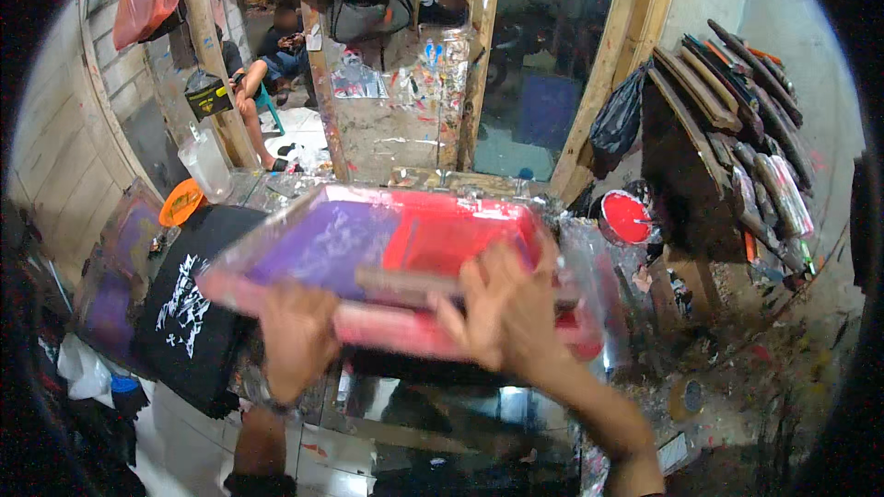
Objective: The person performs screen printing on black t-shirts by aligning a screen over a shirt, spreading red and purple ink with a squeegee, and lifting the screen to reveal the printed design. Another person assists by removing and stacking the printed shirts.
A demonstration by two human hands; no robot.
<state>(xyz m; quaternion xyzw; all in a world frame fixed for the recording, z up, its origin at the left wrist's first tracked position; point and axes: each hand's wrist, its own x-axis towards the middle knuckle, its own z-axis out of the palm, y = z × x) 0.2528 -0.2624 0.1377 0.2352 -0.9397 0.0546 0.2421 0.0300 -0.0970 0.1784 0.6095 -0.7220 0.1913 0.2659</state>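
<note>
A screen printing frame [368, 322] with purple mesh and a patch of red ink is tilted above the workbench, blurred by motion. My left hand [299, 336] is closed on its near edge, toward the left. Across the mesh lies a squeegee [401, 283] with a wooden handle. My right hand [502, 308] is closed around the squeegee's right part, over the frame's near side; whether it also grips the frame is hard to tell. Black fabric shows beneath the frame. To the left, a black T-shirt [189, 308] with a white print lies spread out.
A bucket of red ink [626, 218] stands right of the frame, near wooden-handled squeegees [714, 97] stacked by the wall. An orange bowl [181, 202] and a clear plastic jug [204, 166] are at the back left. A tape roll [686, 398] lies at right. Two people sit beyond the doorway.
</note>
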